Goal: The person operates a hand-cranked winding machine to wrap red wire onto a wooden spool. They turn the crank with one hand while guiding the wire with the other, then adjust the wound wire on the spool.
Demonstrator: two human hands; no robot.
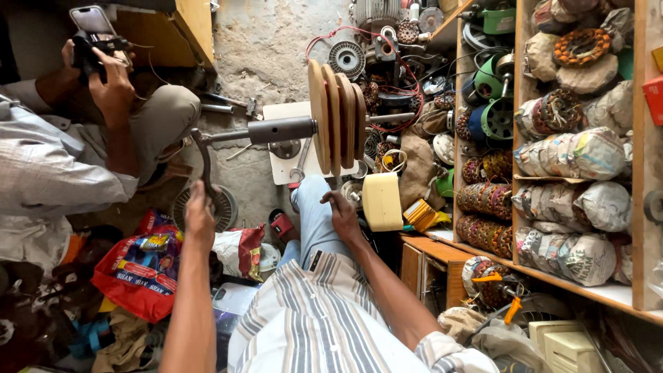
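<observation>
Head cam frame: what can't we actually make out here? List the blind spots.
- Left hand palm side: the fingers wrap the crank handle, so the grip contact is hidden.
- Right hand: it rests on the knee; whether it pinches wire is too small to tell.
- Wooden discs: seen edge-on, so any winding between them is hidden.
- Other person's hands: a phone in its mount covers part of them; the body is cut off by the left edge.

Over on the shelves (pixel 642 207), rows of copper coils (pixel 487 200) sit beside bundles wrapped in newspaper (pixel 587 155). A red printed bag (pixel 141 269) lies crumpled on the floor, a cream plastic container (pixel 382 202) rests near the shelf's foot, and there's another person's hand (pixel 110 83) up in the corner gripping a phone (pixel 92 21). Red wires (pixel 407 76) tangle around motor parts (pixel 347 59) at the back.
</observation>
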